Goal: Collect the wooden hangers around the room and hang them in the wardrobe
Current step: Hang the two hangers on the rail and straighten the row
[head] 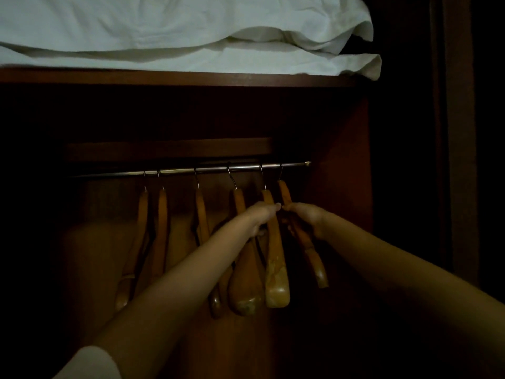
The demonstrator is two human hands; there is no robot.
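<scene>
Several wooden hangers hang by metal hooks from a steel rail [185, 170] inside a dark wardrobe. My left hand [262, 217] grips the second hanger from the right [276, 263] near its neck. My right hand [306, 217] grips the rightmost hanger [314, 258], which is tilted with its hook over the rail close to the rail's right end. The two hands nearly touch at the fingertips. The other hangers [161, 228] hang free to the left.
A dark wooden shelf [177, 77] runs above the rail and carries folded white bedding [177, 36]. The wardrobe's right side wall [352, 173] stands just past the rail's end. The interior is very dim.
</scene>
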